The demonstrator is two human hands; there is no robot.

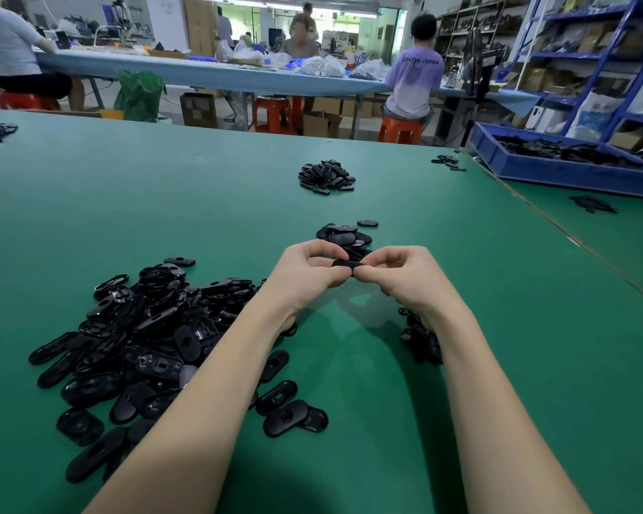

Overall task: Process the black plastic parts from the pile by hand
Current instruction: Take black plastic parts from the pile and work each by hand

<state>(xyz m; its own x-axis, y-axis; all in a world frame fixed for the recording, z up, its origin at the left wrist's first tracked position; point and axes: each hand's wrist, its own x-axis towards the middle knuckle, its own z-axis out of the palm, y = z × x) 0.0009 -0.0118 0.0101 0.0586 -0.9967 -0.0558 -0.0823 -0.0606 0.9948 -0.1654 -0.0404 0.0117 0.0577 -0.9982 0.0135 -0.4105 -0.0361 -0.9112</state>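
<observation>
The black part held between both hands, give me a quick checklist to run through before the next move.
1. Part in hand: pinched at both ends by the left hand and right hand: ok.
2. Only one part in the grip: cannot tell, fingers cover most of it.
3. Supply pile within reach by the left forearm: ok.
4. Small pile just beyond the hands, on the green table, has room beside it: ok.
5. Part free of defects: cannot tell.

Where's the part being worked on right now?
In the head view, centre frame: the black part is pinched between left hand and right hand, just in front of the small pile.
</observation>
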